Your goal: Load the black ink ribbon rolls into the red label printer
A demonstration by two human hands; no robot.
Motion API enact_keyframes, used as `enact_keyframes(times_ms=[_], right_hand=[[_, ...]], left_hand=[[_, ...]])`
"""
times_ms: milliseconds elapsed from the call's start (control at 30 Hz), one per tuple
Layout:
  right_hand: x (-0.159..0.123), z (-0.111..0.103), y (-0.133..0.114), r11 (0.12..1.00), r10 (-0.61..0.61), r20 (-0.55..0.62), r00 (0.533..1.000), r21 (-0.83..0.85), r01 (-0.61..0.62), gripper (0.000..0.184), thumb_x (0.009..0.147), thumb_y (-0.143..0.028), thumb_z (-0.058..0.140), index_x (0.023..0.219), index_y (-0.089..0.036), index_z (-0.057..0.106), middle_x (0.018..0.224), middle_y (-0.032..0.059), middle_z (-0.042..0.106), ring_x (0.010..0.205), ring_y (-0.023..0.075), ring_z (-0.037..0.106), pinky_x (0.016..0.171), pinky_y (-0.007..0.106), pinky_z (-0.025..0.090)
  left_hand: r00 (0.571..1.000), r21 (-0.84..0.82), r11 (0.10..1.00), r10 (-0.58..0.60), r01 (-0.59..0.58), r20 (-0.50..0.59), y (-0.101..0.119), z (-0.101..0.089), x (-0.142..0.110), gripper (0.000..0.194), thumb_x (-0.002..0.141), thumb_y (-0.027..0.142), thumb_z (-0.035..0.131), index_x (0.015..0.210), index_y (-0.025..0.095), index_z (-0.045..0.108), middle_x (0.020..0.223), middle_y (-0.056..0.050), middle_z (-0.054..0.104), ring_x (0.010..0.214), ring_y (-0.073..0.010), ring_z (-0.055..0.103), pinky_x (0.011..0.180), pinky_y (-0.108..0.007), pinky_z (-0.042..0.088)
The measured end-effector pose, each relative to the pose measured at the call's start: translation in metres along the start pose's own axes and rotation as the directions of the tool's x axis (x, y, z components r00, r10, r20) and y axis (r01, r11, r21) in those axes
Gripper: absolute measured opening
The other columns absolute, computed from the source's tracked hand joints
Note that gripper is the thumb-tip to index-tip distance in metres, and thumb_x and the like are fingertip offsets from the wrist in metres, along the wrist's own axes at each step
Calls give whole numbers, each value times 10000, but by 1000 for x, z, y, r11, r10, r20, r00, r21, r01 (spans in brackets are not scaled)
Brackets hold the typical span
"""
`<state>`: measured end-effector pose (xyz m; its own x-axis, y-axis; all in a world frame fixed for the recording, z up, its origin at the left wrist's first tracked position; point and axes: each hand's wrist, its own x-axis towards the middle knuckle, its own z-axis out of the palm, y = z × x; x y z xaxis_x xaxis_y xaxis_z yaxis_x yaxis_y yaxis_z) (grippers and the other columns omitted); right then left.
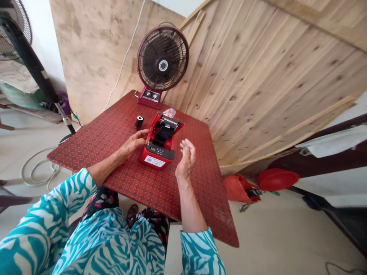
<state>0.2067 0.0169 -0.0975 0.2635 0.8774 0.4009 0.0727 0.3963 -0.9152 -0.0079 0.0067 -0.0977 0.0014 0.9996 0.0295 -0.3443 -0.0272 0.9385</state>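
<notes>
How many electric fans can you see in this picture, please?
2: a maroon fan on the patterned table, and a second fan at the upper left, cut off by the picture's edge.

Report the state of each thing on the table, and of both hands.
Printer, lid open.
Roll, wound, standing on end.
Fan, upright; running or not, cannot tell.
Bottle, partly hidden behind the printer; contents unclear.
Left hand, at the printer's side, fingers stretched out.
Right hand, fingers bent, apart from the printer.
</notes>
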Motion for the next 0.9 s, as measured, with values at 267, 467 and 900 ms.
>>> enact_keyframes(times_ms=[267,467,900], right_hand=[[-7,-2,55,994,100,7,995,-53,-99,465,857,-545,475,1181,-231,586,1200,88,647,1122,205,607,1074,453,431],[-3,0,57,990,76,59,995,-121,-69,442,862,-520,455,1134,-212,620,1168,101,658,1139,216,593,1063,448,432],[1,4,59,997,24,141,990,-77,-13,336,879,-455,471,1016,-237,686,1047,64,693,1048,203,608,1013,420,460]], left_hand=[[902,573,699,295,-428,314,48,21,16,140,734,330,711,828,239,763,873,-50,718,845,-220,635,847,-336,467],[919,879,314,-47,-358,391,41,44,79,157,547,160,804,625,266,720,724,-41,699,918,-306,664,868,-353,457],[908,910,115,-87,-399,409,32,58,98,181,568,170,837,674,214,697,817,-121,700,1029,-377,641,938,-433,437]])
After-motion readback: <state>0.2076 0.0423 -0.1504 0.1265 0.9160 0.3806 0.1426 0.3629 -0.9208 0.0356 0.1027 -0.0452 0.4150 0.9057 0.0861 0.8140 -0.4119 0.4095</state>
